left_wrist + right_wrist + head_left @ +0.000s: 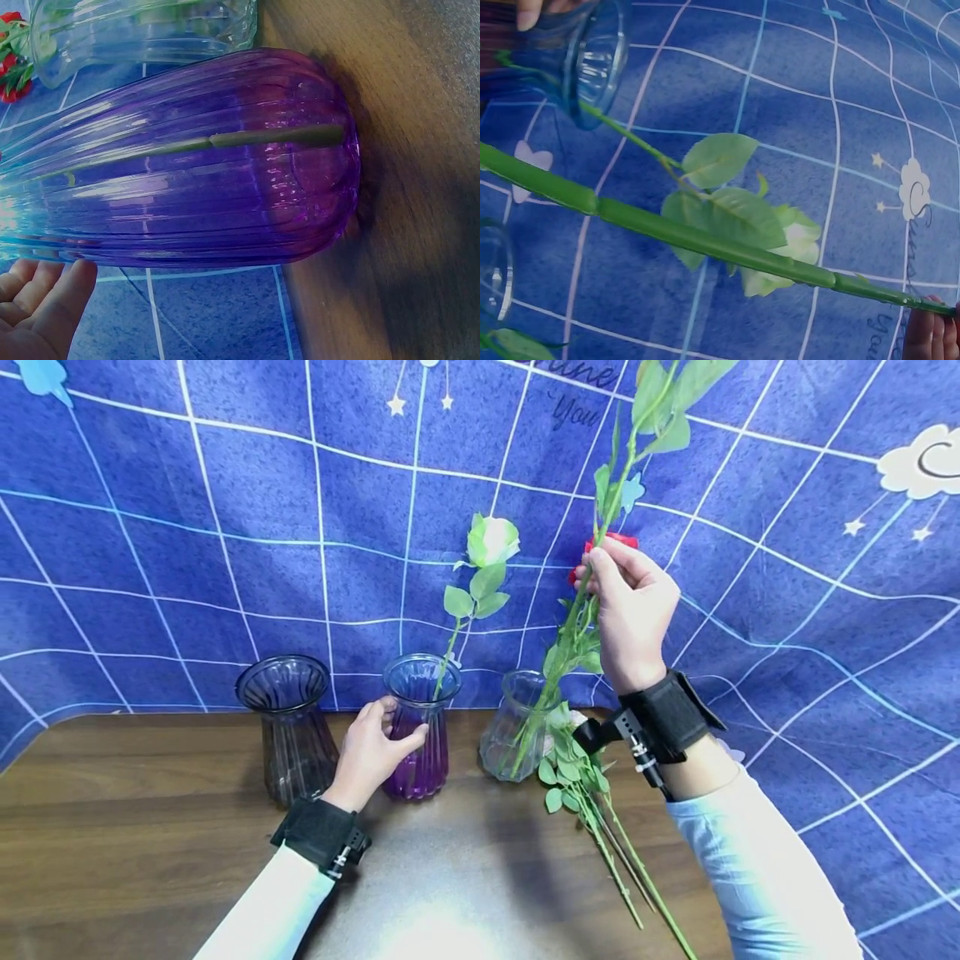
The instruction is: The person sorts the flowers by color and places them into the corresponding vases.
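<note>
My left hand (375,747) grips the upper part of a ribbed vase (420,764), blue at the rim and purple below, thumb in front and fingers at its left side. A white-green rose (492,541) stands in that vase, its stem (277,137) reaching the bottom. My right hand (633,602), raised above the clear glass vase (498,747), pinches a long green flower stem (705,241) between thumb and fingers. Leaves (663,402) on this stem run past the top of the head view, its bloom out of sight. Behind the hand shows a red rose (622,539), partly hidden.
A dark grey glass vase (288,735) stands left of the purple one. Several loose flower stems (611,852) with leaves lie on the wooden table (135,827) at the right. Behind everything hangs a blue gridded cloth (247,502).
</note>
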Demonstrator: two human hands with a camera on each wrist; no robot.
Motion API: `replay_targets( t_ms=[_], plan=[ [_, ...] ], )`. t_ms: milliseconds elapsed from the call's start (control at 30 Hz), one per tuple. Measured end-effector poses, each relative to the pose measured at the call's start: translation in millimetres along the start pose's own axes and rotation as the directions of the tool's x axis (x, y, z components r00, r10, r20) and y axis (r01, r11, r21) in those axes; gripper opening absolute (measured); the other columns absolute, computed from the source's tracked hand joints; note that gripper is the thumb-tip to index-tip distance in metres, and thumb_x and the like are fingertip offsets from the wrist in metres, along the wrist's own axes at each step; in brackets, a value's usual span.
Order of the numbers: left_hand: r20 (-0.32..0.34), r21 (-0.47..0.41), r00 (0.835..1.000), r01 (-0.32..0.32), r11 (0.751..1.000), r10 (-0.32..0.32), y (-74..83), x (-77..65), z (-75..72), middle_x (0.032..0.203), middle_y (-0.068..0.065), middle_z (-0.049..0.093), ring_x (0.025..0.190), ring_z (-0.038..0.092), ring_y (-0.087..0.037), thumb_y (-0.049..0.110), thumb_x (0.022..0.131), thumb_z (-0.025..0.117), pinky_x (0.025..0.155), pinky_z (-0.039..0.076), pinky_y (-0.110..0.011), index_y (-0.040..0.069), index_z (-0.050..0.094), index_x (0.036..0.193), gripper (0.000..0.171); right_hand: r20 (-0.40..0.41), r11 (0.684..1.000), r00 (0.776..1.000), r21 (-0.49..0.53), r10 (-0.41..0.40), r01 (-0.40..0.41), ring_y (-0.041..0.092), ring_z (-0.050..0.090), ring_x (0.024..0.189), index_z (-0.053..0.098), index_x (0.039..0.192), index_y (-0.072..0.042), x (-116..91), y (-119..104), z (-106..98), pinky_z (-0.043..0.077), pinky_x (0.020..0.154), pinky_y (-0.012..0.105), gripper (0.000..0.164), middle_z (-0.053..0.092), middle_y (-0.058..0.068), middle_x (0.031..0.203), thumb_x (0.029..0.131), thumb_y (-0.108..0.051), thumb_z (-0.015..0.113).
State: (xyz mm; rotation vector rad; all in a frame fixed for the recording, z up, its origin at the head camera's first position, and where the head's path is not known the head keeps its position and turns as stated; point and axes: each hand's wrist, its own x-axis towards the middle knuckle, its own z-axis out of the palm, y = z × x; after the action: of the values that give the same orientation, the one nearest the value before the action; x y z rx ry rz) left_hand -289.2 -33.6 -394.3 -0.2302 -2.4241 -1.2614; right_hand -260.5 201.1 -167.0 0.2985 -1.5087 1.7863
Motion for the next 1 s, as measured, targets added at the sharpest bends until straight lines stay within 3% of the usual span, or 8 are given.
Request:
replay_targets(
  t_ms=[200, 400, 700, 933, 1000],
  plan=[
    [-0.002, -0.007, 1.0, 0.003, 1.0, -0.003, -1.6, -0.4, 1.1, 0.11, -0.015, 0.06, 0.097, 0.063, -0.029, 0.037, 0.075, 0.075, 0.084, 0.053, -0.041, 0.001, 0.056, 0.114, 0.056, 0.0, 0.999, 0.999, -0.012, -0.041, 0.041, 0.006, 0.062, 0.057, 0.063, 0.102, 0.012, 10.7, -8.8, 16.2, 0.052, 0.058, 0.018, 0.018, 0.066, -0.004, 0.066, 0.087, 0.003, 0.058],
    [0.007, -0.002, 1.0, 0.005, 1.0, -0.005, 0.1, 0.7, 0.1, 0.11, -0.015, 0.06, 0.098, 0.063, -0.03, 0.038, 0.075, 0.074, 0.085, 0.053, -0.041, 0.001, 0.056, 0.115, 0.058, -0.023, 0.997, 0.999, 0.071, -0.036, 0.038, 0.01, 0.061, 0.055, 0.065, 0.09, 0.006, 19.1, -20.5, 28.8, 0.051, 0.056, 0.018, 0.008, 0.066, 0.002, 0.066, 0.085, 0.006, 0.059],
    [0.028, 0.002, 0.999, 0.025, 1.0, -0.025, 1.1, 0.1, -0.1, 0.112, -0.014, 0.059, 0.1, 0.062, -0.03, 0.038, 0.076, 0.074, 0.086, 0.052, -0.041, 0.002, 0.055, 0.117, 0.058, -0.032, 0.983, 0.988, 0.103, -0.151, 0.153, 0.013, 0.061, 0.058, 0.063, 0.098, 0.014, 25.2, -27.5, 49.1, 0.052, 0.061, 0.022, 0.015, 0.065, 0.002, 0.068, 0.087, 0.006, 0.058],
    [0.017, 0.005, 1.0, 0.012, 1.0, -0.012, 1.9, -0.4, -1.5, 0.11, -0.014, 0.06, 0.099, 0.062, -0.029, 0.038, 0.076, 0.074, 0.085, 0.052, -0.041, 0.002, 0.055, 0.116, 0.057, -0.047, 0.98, 0.999, 0.197, -0.024, 0.033, 0.013, 0.06, 0.058, 0.061, 0.104, 0.013, 27.9, -35.4, 66.9, 0.053, 0.063, 0.021, 0.019, 0.063, 0.006, 0.07, 0.086, 0.007, 0.059],
    [0.014, 0.004, 1.0, 0.007, 1.0, -0.007, 1.7, -0.9, -1.7, 0.11, -0.014, 0.06, 0.098, 0.062, -0.028, 0.038, 0.076, 0.074, 0.085, 0.052, -0.041, 0.002, 0.056, 0.115, 0.056, -0.043, 0.98, 0.999, 0.198, -0.02, 0.028, 0.013, 0.06, 0.058, 0.062, 0.104, 0.013, 27.5, -35.8, 70.9, 0.053, 0.063, 0.021, 0.02, 0.062, 0.005, 0.07, 0.086, 0.007, 0.059]
  ],
)
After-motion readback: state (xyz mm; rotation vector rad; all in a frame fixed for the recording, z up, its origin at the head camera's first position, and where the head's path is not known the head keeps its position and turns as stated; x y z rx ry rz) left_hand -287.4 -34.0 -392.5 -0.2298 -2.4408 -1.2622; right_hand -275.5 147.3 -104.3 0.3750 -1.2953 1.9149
